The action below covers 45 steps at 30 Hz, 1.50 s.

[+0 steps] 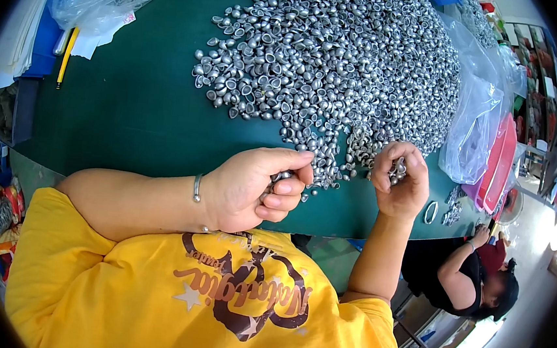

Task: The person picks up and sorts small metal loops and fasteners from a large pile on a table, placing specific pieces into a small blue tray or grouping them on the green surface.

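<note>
A broad heap of small silver-grey metal cups, rounded and hollow point(340, 54), covers much of the green table point(133, 110). My left hand point(254, 186) is curled at the near edge of the heap, with several metal cups inside its closed fingers. Over the heap's near right part, my right hand point(401, 179) has its fingers bent around a few more of the cups. Both hands are apart from each other. A silver bangle point(197, 188) circles my left wrist.
Clear plastic bags point(472, 117) and a pink-red tray point(500, 162) lie at the right. A silver ring-shaped band point(430, 213) rests near the right edge. A yellow pencil-like stick point(68, 58) lies far left. Another person point(460, 280) sits at the right.
</note>
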Motion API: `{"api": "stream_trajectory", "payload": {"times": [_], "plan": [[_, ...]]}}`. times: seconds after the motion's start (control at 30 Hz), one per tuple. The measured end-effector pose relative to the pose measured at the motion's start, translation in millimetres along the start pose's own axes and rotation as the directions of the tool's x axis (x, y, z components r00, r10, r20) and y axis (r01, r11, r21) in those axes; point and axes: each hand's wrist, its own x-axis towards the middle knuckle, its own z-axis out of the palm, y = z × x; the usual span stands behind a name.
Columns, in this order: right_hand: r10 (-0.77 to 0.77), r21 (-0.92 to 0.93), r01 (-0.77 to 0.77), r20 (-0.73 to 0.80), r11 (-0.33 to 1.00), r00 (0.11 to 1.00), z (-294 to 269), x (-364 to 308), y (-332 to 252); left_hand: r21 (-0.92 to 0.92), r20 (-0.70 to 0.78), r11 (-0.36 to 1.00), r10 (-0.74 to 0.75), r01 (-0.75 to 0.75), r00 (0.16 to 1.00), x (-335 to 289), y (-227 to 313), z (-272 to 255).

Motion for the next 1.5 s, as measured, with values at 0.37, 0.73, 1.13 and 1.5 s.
{"api": "stream_trajectory", "payload": {"times": [0.37, 0.73, 1.13, 1.5], "plan": [[-0.319, -0.974, 0.104, 0.166, -0.202, 0.933, 31.5, -15.2, 22.4, 0.003, -0.016, 1.0, 0.0, 0.0, 1.0, 2.3, 1.9, -1.1], [0.43, 0.565, -0.363, 0.016, 0.741, 0.903, -0.3, -23.8, 20.6, 0.01, -0.01, 1.0, -0.012, 0.012, 1.0, 3.3, 3.9, 2.0], [-0.058, -0.407, -0.133, -0.425, 0.904, 0.903, 0.8, -45.7, 12.8, 0.007, -0.008, 1.0, -0.005, 0.006, 1.0, 3.3, 2.4, 0.9], [-0.086, -0.132, 0.048, -0.299, 0.99, 0.95, -4.1, -56.1, 27.9, 0.009, 0.005, 1.0, -0.006, 0.006, 1.0, 2.9, 2.9, 0.8]]}}
